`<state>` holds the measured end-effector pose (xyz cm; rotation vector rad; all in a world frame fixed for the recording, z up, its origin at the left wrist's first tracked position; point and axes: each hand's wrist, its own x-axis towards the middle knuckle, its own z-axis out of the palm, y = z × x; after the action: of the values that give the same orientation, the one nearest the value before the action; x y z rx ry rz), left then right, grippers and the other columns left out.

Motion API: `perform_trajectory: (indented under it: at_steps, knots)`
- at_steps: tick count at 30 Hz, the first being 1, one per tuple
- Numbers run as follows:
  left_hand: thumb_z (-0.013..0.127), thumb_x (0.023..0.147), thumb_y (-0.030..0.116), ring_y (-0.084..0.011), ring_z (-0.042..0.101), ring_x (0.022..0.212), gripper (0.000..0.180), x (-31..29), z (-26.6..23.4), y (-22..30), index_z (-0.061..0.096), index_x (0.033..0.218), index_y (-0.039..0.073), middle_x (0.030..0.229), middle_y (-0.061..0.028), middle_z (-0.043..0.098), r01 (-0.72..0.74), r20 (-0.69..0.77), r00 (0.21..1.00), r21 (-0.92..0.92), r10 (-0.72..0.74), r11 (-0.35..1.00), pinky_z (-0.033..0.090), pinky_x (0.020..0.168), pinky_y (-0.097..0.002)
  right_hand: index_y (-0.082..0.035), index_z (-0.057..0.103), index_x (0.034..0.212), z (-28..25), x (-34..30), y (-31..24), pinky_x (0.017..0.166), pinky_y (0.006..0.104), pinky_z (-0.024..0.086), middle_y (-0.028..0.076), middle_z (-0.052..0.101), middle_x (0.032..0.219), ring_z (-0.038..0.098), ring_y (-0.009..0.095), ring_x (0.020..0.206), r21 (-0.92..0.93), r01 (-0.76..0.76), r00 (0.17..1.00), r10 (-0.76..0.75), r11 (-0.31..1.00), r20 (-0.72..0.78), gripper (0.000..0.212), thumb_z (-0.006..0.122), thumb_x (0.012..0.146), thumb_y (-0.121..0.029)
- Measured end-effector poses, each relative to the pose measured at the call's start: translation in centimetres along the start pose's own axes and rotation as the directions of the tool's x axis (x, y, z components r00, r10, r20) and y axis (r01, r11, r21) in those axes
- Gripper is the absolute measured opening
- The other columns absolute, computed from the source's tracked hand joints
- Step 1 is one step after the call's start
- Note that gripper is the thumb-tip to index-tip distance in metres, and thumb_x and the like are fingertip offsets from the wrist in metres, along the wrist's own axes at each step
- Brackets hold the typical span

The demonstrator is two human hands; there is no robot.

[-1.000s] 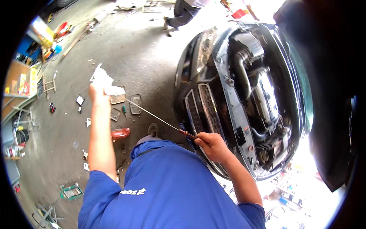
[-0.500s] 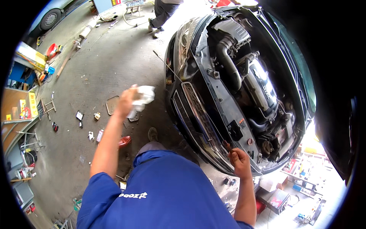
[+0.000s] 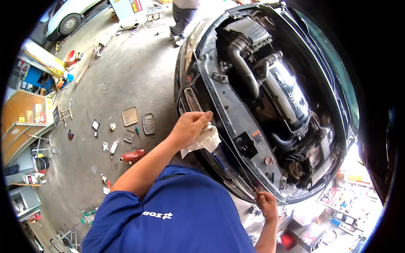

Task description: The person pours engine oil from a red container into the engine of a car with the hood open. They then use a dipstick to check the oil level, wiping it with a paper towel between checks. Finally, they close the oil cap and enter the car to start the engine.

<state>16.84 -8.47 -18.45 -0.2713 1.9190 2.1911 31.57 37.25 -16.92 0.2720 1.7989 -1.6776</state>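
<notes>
Stained grey floor [image 3: 101, 80], brown shelving [image 3: 23, 104] at far left, white glare [image 3: 358, 163] at lower right.

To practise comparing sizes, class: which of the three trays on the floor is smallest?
The lowest tray in the picture, nearest the red bottle; the tan tray and the grey tray both look larger.

Car workshop [image 3: 130, 76], exposed engine [image 3: 287, 88], screwdriver [image 3: 137, 129]

A red bottle [image 3: 134, 156], a green screwdriver [image 3: 138, 131] and a tan tray [image 3: 130, 116] lie on the grey floor [image 3: 137, 78].
</notes>
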Motion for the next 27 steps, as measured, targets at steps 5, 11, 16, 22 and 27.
perform_trajectory:
  at_steps: [5, 11, 16, 22, 27]
  knots:
    - [0.049, 0.115, 0.053, -0.0042, 0.051, 0.065, 0.055, 1.7, 4.9, -2.8, 0.064, 0.086, 0.009, 0.073, 0.0045, 0.059, 0.144, -0.052, 0.988, 0.002, -0.143, 0.99, 0.042, 0.06, -0.0258, 0.001, 0.07, 0.101, -4.9, -1.4, 3.6, 0.055, 0.024, 0.029, -0.006, 0.052, 0.068, 0.041, 0.005, 0.059, 0.046, 0.031, 0.998, -0.029, 0.998, -0.048, 0.044, 0.07, 0.106, -0.043]
    - [0.048, 0.118, 0.037, -0.0034, 0.062, 0.074, 0.037, 3.2, 11.1, 1.1, 0.067, 0.113, 0.005, 0.085, 0.0033, 0.065, 0.206, 0.201, 0.966, -0.216, -0.163, 0.954, 0.051, 0.067, -0.0213, 0.0, 0.072, 0.101, -8.2, -3.5, 4.6, 0.057, 0.0239, 0.031, -0.006, 0.053, 0.072, 0.042, 0.005, 0.063, 0.052, -0.063, 0.992, 0.068, 0.997, -0.104, 0.036, 0.071, 0.107, -0.036]
    - [0.05, 0.118, 0.03, -0.0033, 0.062, 0.075, 0.031, 7.0, 14.1, 0.5, 0.067, 0.111, 0.005, 0.085, 0.0032, 0.065, 0.144, 0.258, 0.961, -0.147, -0.102, 0.979, 0.051, 0.067, -0.0223, -0.001, 0.072, 0.101, -9.7, -3.9, 5.3, 0.055, 0.0242, 0.029, -0.007, 0.051, 0.071, 0.04, 0.004, 0.061, 0.042, -0.073, 0.978, 0.08, 0.996, -0.191, 0.033, 0.071, 0.108, -0.033]
    - [0.051, 0.118, 0.031, -0.0066, 0.066, 0.078, 0.031, 12.4, 18.4, -0.5, 0.067, 0.112, 0.005, 0.089, 0.0, 0.068, 0.269, 0.303, 0.933, -0.226, -0.195, 0.937, 0.055, 0.07, -0.0241, -0.003, 0.065, 0.102, -11.2, -4.5, 3.6, 0.053, 0.0232, 0.032, -0.005, 0.053, 0.071, 0.044, 0.005, 0.058, 0.051, -0.035, 0.856, 0.056, 0.998, -0.515, 0.024, 0.071, 0.108, -0.026]
    - [0.051, 0.112, 0.016, -0.0193, 0.074, 0.091, 0.021, 19.2, 23.4, -6.3, 0.067, 0.12, 0.006, 0.104, -0.0066, 0.073, 0.611, 0.431, 0.787, -0.44, -0.442, 0.658, 0.061, 0.081, -0.0358, -0.003, 0.058, 0.103, -11.1, -4.7, -3.9, 0.051, 0.023, 0.033, 0.0, 0.05, 0.074, 0.044, 0.006, 0.057, 0.018, 0.194, 0.59, -0.102, 0.981, -0.801, 0.033, 0.065, 0.111, -0.034]
